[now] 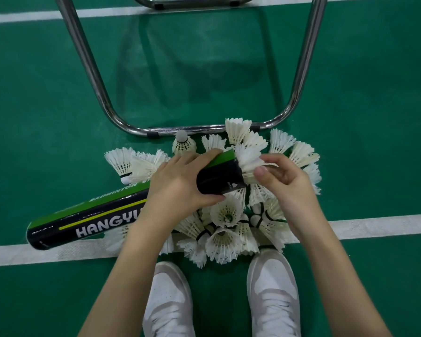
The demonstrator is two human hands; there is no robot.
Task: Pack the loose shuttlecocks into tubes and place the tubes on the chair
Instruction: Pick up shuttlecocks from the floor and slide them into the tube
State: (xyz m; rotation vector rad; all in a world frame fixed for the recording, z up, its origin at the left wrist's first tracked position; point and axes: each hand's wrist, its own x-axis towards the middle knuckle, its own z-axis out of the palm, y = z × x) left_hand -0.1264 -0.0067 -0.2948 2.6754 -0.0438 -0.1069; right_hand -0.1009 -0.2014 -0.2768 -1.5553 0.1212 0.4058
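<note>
Two hands work over a heap of shuttlecocks (pixel 225 212) on the green court floor (pixel 46 117). The left hand (pixel 178 183) grips a black-and-green tube (pixel 219 175), fingers over its top and thumb curled under its lower edge, holding it tilted with the open mouth toward the upper right. The right hand (pixel 284 177) pinches the feathers of one shuttlecock (pixel 249 160) whose skirt sticks out of that mouth; how far its cork sits inside the tube cannot be seen.

A second tube (pixel 90 218), printed with white letters, lies flat on the floor to the left, its near end resting on the white court line (pixel 374 227) and its far end hidden under the left wrist. So there are two tubes in view: one held, one lying.

The loose shuttlecocks are piled between the chair frame (pixel 107 110) and the two white shoes (pixel 168 297). They overlap too much for an exact count; roughly twenty seem visible. One at the back stands cork up just beside the frame's front bar, and another lies against that bar toward the right. Several at the near edge spill onto the white line, just in front of the shoe tips.

Only the chair's chrome legs and floor bars show. A second white line runs across the top edge of the floor.
</note>
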